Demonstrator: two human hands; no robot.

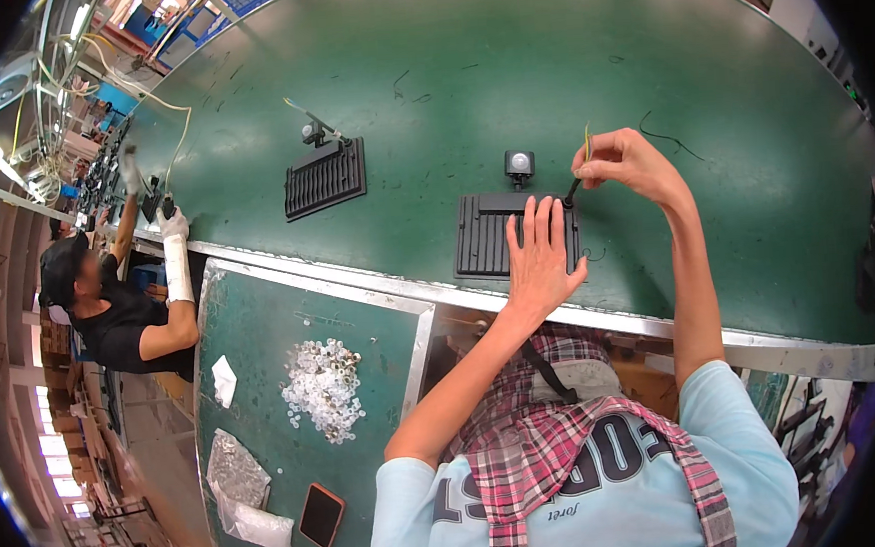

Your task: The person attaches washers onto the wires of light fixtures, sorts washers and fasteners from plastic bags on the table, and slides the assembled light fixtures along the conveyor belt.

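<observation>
A black finned floodlight housing (483, 239) lies on the green workbench in front of me, with a small sensor head (519, 164) standing out from its far edge. My left hand (541, 257) rests flat on the housing's fins, fingers spread. At the housing's far right corner, my right hand (627, 162) pinches the black cable (575, 191) between thumb and fingertips. The cable's yellow-green wire end (588, 142) sticks up past the fingers. Where the cable meets the housing is partly hidden by my left fingers.
Another floodlight (326, 178) with a sensor and cable lies farther left. Black wire scraps (672, 139) are scattered on the bench. A lower side table holds a pile of small clear parts (324, 389), plastic bags (239, 470) and a phone (322, 515). A gloved co-worker (119, 303) works at far left.
</observation>
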